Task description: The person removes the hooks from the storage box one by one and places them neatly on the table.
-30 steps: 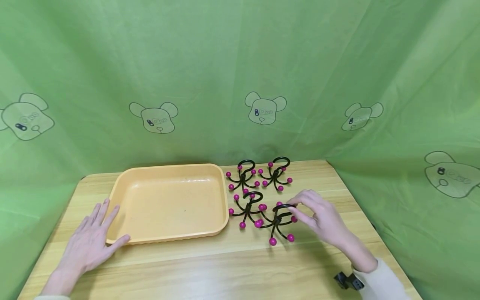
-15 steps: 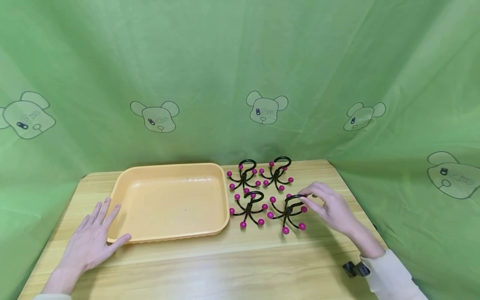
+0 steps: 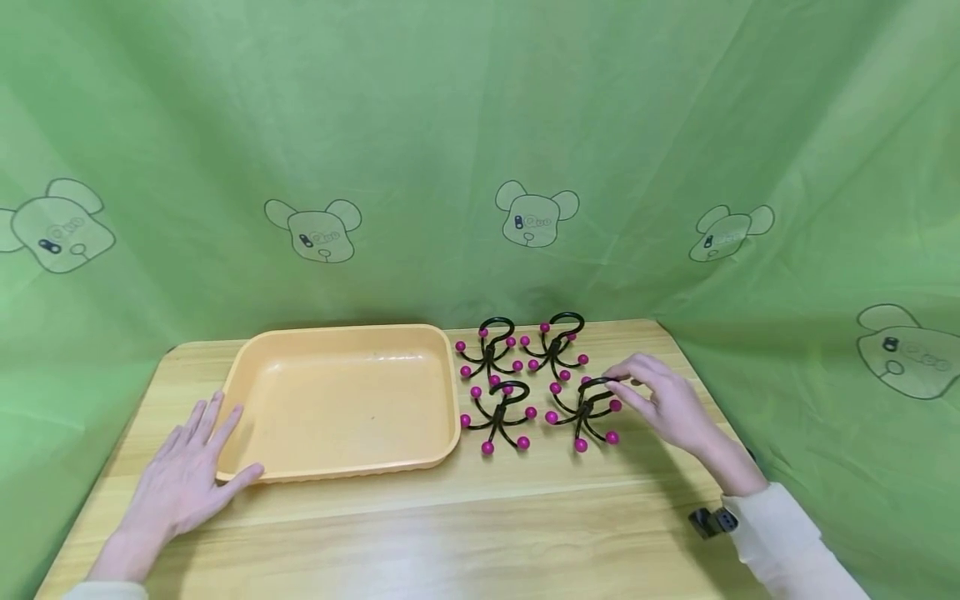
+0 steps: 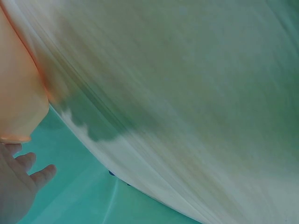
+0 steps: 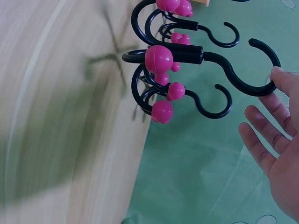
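My right hand (image 3: 663, 404) pinches the top hook of a black claw-shaped hook hanger (image 3: 585, 408), whose curved arms end in pink balls. In the right wrist view, thumb and index finger hold the tip of that hanger's hook (image 5: 240, 86); the other fingers are spread. Whether its arms touch the table is unclear. Three matching hangers stand by it: one to its left (image 3: 499, 417), two behind (image 3: 489, 354) (image 3: 555, 350). My left hand (image 3: 180, 479) lies flat with fingers spread, at the left front corner of an orange tray (image 3: 337, 477).
The wooden table (image 3: 420, 533) has a green curtain (image 3: 420, 275) with bear drawings behind and beside it. Nothing lies in the tray, which is left of the hangers. A black device (image 3: 712, 522) sits at my right wrist.
My right hand has moved the pinched hanger right and toward the back, away from the hanger on its left. My left hand has stayed by the tray.
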Action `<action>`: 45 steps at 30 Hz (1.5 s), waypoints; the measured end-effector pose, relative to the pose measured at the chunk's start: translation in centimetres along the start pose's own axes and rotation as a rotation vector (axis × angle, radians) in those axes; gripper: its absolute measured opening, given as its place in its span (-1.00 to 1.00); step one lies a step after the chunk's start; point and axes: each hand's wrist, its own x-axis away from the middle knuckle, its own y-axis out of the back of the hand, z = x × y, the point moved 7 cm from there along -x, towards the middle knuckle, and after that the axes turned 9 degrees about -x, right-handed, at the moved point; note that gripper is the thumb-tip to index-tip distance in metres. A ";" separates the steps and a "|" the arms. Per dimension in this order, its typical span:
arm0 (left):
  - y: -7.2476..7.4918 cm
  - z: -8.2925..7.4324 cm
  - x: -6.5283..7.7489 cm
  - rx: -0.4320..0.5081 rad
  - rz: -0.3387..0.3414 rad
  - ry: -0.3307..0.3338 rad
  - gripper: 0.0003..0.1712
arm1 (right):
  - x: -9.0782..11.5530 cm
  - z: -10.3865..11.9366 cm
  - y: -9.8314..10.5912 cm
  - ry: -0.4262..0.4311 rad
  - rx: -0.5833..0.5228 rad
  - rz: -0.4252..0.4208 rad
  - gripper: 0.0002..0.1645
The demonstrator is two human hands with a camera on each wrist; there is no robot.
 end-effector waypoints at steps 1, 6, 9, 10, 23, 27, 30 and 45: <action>0.0 0.0 0.0 -0.001 -0.002 -0.001 0.12 | 0.0 -0.2 -0.1 -0.003 -0.001 0.001 -0.73; 0.0 0.0 -0.1 -0.001 -0.001 -0.001 0.11 | -0.2 -1.0 -0.6 -0.013 0.000 0.006 -0.74; -0.1 0.0 -0.1 0.000 -0.002 -0.002 0.12 | -0.3 -1.3 -0.8 -0.015 -0.006 0.012 -0.75; 0.0 -0.1 -0.1 0.001 -0.003 -0.002 0.12 | -0.3 -1.3 -0.9 -0.016 -0.009 0.015 -0.75; -0.1 -0.2 -0.2 -0.008 -0.001 -0.002 0.13 | -0.1 -2.6 -1.8 -0.053 -0.031 0.035 -0.77; -0.1 -0.1 -0.1 -0.006 0.003 0.000 0.13 | -0.1 -2.8 -2.2 -0.059 -0.035 0.041 -0.78; -0.1 0.0 0.0 -0.006 0.001 0.001 0.12 | -0.1 -2.9 -2.4 -0.066 -0.038 0.039 -0.79; -0.3 0.4 -0.1 0.008 -0.020 -0.014 0.10 | -0.2 -3.4 -2.4 -0.104 -0.023 0.025 -0.64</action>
